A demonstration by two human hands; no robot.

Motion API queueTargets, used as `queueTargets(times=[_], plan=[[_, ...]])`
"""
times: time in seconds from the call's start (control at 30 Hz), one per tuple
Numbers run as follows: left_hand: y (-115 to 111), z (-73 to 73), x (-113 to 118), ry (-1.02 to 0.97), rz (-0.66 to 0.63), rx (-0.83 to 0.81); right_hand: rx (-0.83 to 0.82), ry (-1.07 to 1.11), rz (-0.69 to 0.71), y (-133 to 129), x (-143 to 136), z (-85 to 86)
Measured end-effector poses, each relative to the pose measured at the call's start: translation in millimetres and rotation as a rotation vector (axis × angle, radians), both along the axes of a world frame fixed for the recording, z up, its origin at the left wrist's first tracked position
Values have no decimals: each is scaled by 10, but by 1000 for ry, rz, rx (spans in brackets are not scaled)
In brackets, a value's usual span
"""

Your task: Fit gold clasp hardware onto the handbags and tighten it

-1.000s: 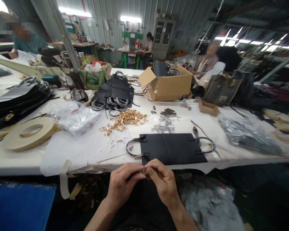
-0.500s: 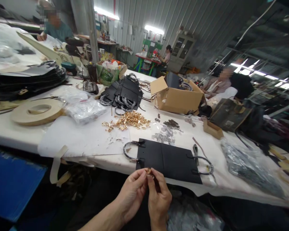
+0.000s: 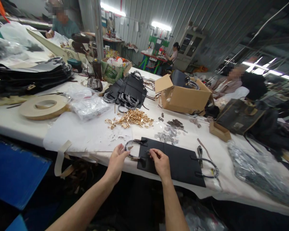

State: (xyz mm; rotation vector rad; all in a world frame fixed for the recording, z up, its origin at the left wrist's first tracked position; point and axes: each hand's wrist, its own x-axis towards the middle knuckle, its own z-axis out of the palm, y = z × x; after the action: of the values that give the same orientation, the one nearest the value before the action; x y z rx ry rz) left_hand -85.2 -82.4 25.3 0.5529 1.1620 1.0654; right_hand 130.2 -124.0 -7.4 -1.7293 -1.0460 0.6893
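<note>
A black bag panel [image 3: 175, 160] lies flat at the table's front edge, with a rope-like handle at each end. My right hand [image 3: 162, 163] is over the panel's left part, thumb and fingers pinched on a small metal fitting [image 3: 149, 152] whose detail is too small to make out. Beside the left handle [image 3: 128, 145] is my left hand [image 3: 117, 162], fingers stretched and apart, its thumb close to the handle; whether they touch I cannot tell. Behind the panel lie a heap of gold-coloured metal fittings [image 3: 136, 118] and a pile of small silver plates [image 3: 167, 134].
Black handled panels [image 3: 128, 88] are stacked behind the gold heap. A cardboard box [image 3: 185, 98] stands at the back. Left are a tape roll [image 3: 26, 107] and plastic bags [image 3: 89, 107]; right is a plastic bag of parts [image 3: 255, 170]. Other people sit farther off.
My hands were together in front of the table edge, holding a small gold-coloured piece. They have parted and moved forward, the left to the handle, the right over the panel.
</note>
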Motion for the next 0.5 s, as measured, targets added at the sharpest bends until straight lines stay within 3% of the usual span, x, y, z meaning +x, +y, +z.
queueTargets(times=[0.23, 0.33, 0.5], plan=[[174, 29, 33, -226, 20, -187, -72, -38, -38, 70, -10, -37], [274, -14, 94, -249, -153, -165, -82, -26, -33, 89, 40, -60], [412, -113, 244, -115, -431, -26, -93, 11, -38, 87, 96, -86]])
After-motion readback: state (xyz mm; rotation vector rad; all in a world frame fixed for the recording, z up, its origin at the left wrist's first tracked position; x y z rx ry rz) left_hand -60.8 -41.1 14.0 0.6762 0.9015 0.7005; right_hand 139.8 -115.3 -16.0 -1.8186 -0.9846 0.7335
